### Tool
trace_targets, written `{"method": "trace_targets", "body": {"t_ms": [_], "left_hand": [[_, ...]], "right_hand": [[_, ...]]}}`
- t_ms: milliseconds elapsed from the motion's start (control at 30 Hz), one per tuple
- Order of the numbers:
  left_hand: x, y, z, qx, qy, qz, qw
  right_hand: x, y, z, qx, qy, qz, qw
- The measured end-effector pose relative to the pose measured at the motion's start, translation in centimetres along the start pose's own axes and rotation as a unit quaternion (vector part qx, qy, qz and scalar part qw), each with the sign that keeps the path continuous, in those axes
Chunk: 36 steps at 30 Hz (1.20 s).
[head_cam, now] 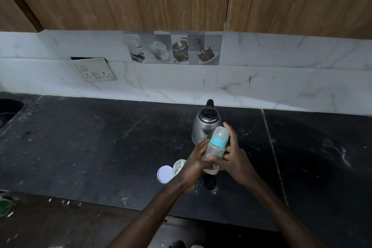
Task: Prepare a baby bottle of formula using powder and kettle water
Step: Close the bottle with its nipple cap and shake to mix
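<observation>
Bottle [215, 149] gripped by left hand [196, 160] low, right hand [234, 154] higher; contents could be spilled if collar [219, 140] loose.

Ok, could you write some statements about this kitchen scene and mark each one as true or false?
1. Both hands hold the baby bottle. True: the left hand and the right hand grip it.
2. The bottle's collar is red. False: it is blue.
3. The electric kettle stands on the black countertop behind the bottle. True.
4. The white lid closes the powder jar. False: the lid lies on the countertop beside the open jar.
</observation>
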State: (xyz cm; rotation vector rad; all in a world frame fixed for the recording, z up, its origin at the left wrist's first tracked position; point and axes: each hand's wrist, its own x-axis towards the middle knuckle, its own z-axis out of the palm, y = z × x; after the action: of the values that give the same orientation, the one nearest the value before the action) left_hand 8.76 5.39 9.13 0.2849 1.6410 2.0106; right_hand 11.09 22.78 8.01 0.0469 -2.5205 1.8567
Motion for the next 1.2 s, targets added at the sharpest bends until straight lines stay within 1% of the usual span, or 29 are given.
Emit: {"method": "trace_targets", "body": {"t_ms": [33,67,100,133,167,200,233,267,300,367,400,500,533,633,700,767,867,1000,1067,1100,1133,1200], "left_hand": [[-0.1,0.0,-0.4,-0.049,-0.021,-0.012,0.998],[-0.2,-0.1,-0.8,-0.09,-0.015,-0.025,0.996],[-0.3,-0.2,-1.3,-0.124,0.017,-0.04,0.991],[-0.2,-0.1,-1.7,-0.155,0.065,-0.051,0.984],[-0.2,-0.2,-2.3,-0.183,0.109,-0.056,0.975],[0.0,-0.2,-2.8,-0.208,0.144,-0.058,0.966],[0.1,-0.2,-3.2,-0.234,0.17,-0.063,0.955],[0.1,-0.3,-3.7,-0.257,0.192,-0.071,0.944],[0.1,-0.5,-4.0,-0.276,0.211,-0.083,0.934],[0.3,-0.9,-4.5,-0.297,0.229,-0.117,0.92],[0.4,-1.3,-4.5,-0.299,0.231,-0.132,0.917],[0.3,-2.1,-3.7,-0.307,0.205,-0.156,0.916],[0.2,-2.1,-3.3,-0.319,0.189,-0.155,0.915],[-0.1,-2.0,-2.5,-0.399,0.124,-0.137,0.898],[-0.4,-1.9,-2.7,-0.423,0.094,-0.127,0.892],[-0.6,-1.9,-2.9,-0.438,0.071,-0.129,0.887],[-0.7,-1.5,-2.4,-0.43,0.058,-0.129,0.892],[-0.3,-1.0,-2.1,-0.444,0.028,-0.107,0.889],[0.0,-0.9,-1.8,-0.447,0.022,-0.106,0.888],[0.2,-1.1,-1.7,-0.442,0.027,-0.106,0.89],[0.4,-1.2,-1.8,-0.434,0.035,-0.105,0.894],[0.8,-1.6,-2.1,-0.424,0.063,-0.106,0.897]], "right_hand": [[0.1,-0.5,-0.3,-0.01,0.008,-0.004,1.0],[0.3,-1.0,-0.7,-0.02,0.028,-0.014,0.999],[0.6,-1.7,-1.3,-0.02,0.063,-0.028,0.997],[0.8,-2.3,-2.0,-0.007,0.121,-0.042,0.992],[1.0,-2.8,-2.5,0.022,0.198,-0.054,0.978],[1.1,-3.1,-2.7,0.061,0.274,-0.064,0.958],[1.1,-3.3,-2.5,0.095,0.326,-0.064,0.939],[0.9,-3.8,-1.7,0.108,0.337,-0.048,0.934],[0.6,-4.1,-0.7,0.093,0.304,-0.024,0.948],[0.0,-3.6,1.2,0.023,0.192,0.01,0.981],[-0.3,-3.2,1.7,0.003,0.173,0.006,0.985],[-0.9,-2.7,2.9,0.038,0.224,-0.006,0.974],[-1.1,-2.8,3.8,0.036,0.225,-0.006,0.974],[-2.3,-3.1,6.5,0.014,0.153,0.005,0.988],[-2.9,-3.1,6.8,0.015,0.12,0.004,0.993],[-3.2,-3.0,6.3,0.02,0.106,-0.004,0.994],[-3.3,-3.5,5.7,0.018,0.095,0.002,0.995],[-2.6,-4.2,4.7,-0.04,0.071,-0.014,0.997],[-2.1,-4.7,4.1,-0.05,0.07,-0.023,0.996],[-1.8,-5.1,3.6,-0.057,0.082,-0.029,0.995],[-1.5,-5.4,3.0,-0.057,0.113,-0.04,0.991],[-1.2,-5.6,2.1,-0.022,0.244,-0.074,0.967]]}}
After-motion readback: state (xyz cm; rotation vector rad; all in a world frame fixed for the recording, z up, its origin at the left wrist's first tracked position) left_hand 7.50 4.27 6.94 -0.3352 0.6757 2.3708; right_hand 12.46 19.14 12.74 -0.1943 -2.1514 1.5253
